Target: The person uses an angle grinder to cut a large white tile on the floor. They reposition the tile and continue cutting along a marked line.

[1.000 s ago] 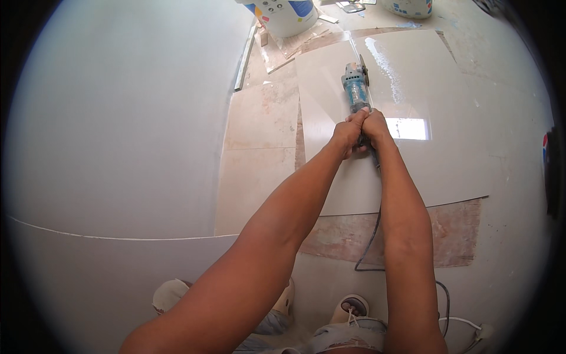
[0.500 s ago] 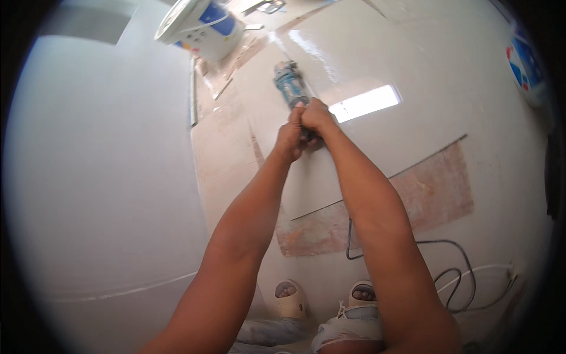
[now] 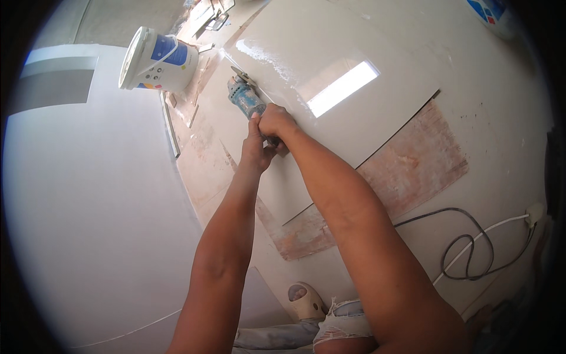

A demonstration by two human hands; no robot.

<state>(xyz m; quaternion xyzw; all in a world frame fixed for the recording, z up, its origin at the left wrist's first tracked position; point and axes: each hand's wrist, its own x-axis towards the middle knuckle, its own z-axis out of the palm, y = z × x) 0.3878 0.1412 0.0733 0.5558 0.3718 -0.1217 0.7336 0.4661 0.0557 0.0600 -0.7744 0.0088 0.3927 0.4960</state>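
A scuffed teal angle grinder [image 3: 243,97] is held out in front of me over a large glossy pale tile [image 3: 330,147]. My right hand [image 3: 276,121] wraps round the rear of its body from above. Beside it, my left hand [image 3: 254,147] is closed on the same end, thumb up near the right hand, its fingers partly hidden underneath. The disc [image 3: 240,74] is at the far end, close to a thin pale line on the tile. White dust [image 3: 262,59] lies along the tile just past the disc.
A white bucket with a blue label [image 3: 168,62] lies tilted at far left, near scraps and a pale wall [image 3: 106,177]. Another bucket [image 3: 492,15] stands far right. A reddish board [image 3: 413,156] shows under the tile. Dark cord [image 3: 471,221] coils near a white cable and socket [image 3: 533,213].
The view has turned and shifted, so the buckets, tile and cord sit elsewhere in it. Both hands, still on the grinder, appear farther left, and the disc shows more clearly.
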